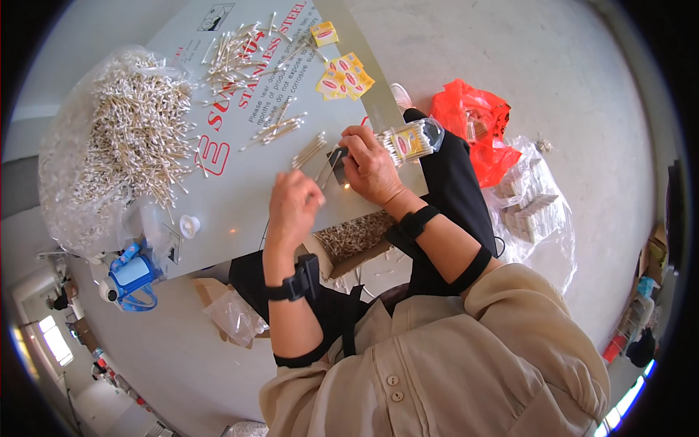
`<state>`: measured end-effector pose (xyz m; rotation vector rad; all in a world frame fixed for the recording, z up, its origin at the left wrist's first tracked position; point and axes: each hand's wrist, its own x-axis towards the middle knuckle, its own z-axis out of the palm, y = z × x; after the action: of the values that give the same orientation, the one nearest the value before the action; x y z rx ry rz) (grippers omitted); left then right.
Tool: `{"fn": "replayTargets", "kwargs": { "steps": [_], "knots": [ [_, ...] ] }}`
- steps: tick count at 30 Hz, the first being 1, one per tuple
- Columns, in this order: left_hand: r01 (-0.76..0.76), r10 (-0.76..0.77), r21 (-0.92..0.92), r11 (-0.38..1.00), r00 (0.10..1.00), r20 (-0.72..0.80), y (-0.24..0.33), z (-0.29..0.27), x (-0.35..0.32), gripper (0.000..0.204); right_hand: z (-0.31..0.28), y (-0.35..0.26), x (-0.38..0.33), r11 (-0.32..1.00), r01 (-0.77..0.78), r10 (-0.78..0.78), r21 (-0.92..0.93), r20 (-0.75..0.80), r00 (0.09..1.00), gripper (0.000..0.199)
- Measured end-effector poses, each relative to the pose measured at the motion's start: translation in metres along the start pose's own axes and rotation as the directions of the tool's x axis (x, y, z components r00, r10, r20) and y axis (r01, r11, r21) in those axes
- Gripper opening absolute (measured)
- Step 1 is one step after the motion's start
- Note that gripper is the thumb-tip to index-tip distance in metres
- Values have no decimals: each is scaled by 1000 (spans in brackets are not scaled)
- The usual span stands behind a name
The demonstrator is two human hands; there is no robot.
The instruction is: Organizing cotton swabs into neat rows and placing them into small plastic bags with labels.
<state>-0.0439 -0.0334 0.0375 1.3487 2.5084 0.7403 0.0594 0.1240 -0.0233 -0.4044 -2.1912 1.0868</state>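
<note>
My right hand (pixel 371 166) is curled against the near-left end of a clear pack of cotton swabs (pixel 409 143) with a yellow label, at the table's right edge. Its fingertips are partly hidden. Just left of them lie a small dark block (pixel 338 166) and a few loose swabs (pixel 310 150). My left hand (pixel 293 207), slightly blurred, hovers over the table with its fingers bent in; whatever they pinch is too small to make out. Beyond it rests another small group of swabs (pixel 280 131).
A large clear bag heaped with swabs (pixel 138 124) stands left; a looser pile (pixel 237 58) lies farther back. Yellow cards (pixel 346 76) sit near the far right edge. A blue bottle (pixel 131 277) is lower left. Below the edge is a swab-filled box (pixel 353 240); a red bag (pixel 477 124) lies right.
</note>
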Motion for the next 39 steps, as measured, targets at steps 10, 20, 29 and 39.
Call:
{"fn": "replayTargets", "kwargs": {
  "steps": [10,20,29,39],
  "knots": [
    [139,-122,27,990,936,-332,-8,41,29,29,1,-5,3,998,-10,11,62,-14,1000,34],
    [79,-99,-77,994,945,-310,4,60,13,24,-4,-7,9,913,-247,251,325,30,967,31],
    [-28,-474,-797,604,790,-388,14,79,7,54,20,-17,-1,785,-269,328,558,-4,945,31],
    [-19,-138,-483,875,948,-287,0,43,4,57,21,-14,-16,705,-297,416,644,-36,909,34]
  ]
}}
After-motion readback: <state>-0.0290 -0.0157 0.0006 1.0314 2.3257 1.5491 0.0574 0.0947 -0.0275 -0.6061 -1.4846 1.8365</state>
